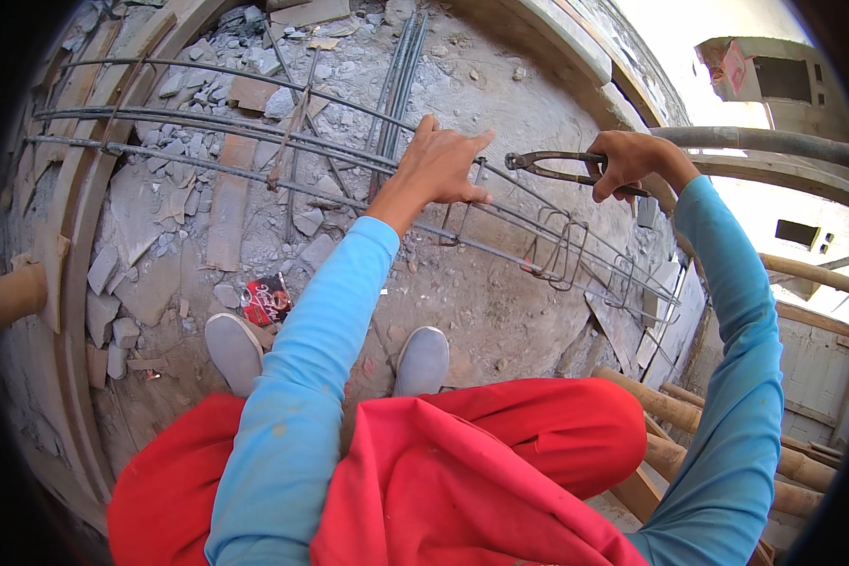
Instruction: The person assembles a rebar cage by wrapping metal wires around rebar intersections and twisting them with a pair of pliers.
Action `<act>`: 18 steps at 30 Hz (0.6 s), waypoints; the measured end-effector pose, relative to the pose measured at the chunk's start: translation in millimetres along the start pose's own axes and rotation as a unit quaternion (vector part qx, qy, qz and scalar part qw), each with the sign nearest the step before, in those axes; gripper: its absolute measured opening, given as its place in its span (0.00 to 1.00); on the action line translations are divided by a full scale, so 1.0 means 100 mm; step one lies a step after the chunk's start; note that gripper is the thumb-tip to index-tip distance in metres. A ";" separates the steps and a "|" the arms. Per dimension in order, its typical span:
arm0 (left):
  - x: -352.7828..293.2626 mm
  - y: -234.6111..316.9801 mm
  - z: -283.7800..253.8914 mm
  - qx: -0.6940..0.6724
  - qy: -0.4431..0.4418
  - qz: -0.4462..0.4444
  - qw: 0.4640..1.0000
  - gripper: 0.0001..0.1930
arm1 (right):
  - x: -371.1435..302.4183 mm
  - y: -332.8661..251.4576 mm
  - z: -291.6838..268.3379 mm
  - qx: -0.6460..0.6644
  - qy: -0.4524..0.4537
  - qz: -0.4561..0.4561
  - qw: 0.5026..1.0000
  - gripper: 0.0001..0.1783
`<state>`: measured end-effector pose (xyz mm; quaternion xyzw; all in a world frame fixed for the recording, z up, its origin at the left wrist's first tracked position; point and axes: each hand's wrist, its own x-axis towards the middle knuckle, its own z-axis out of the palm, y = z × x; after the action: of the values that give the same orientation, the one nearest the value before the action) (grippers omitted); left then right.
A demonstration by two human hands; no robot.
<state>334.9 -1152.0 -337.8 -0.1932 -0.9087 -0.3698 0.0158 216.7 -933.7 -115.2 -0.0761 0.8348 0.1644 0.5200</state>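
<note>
My right hand (630, 162) is closed round the handles of dark metal pincers (555, 160). Their jaws point left toward my other hand, a little above the steel bars. My left hand (439, 165) lies over the long reinforcing bars (236, 174) with thumb and forefinger spread apart; its other fingers are partly hidden. Just right of that hand, a wire stirrup (457, 223) stands around the bars. More bent stirrups (563, 250) are bunched along the right part of this narrow cage.
Another bundle of straight bars (401, 85) runs away under the cage. Broken rubble (174, 156) and a wooden plank (227, 203) cover the left ground. A red packet (266, 299) lies by my left shoe (234, 352). Bamboo poles (665, 453) lie at lower right.
</note>
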 end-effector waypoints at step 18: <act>-0.17 0.18 0.01 -0.009 0.203 0.099 0.974 0.27 | 0.06 0.37 3.92 0.470 0.058 -0.102 0.875 0.19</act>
<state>357.6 -1145.1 -329.8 -0.2031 -0.8597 -0.4057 0.2347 533.0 -760.1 -272.1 0.0829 0.8300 -0.3065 0.4587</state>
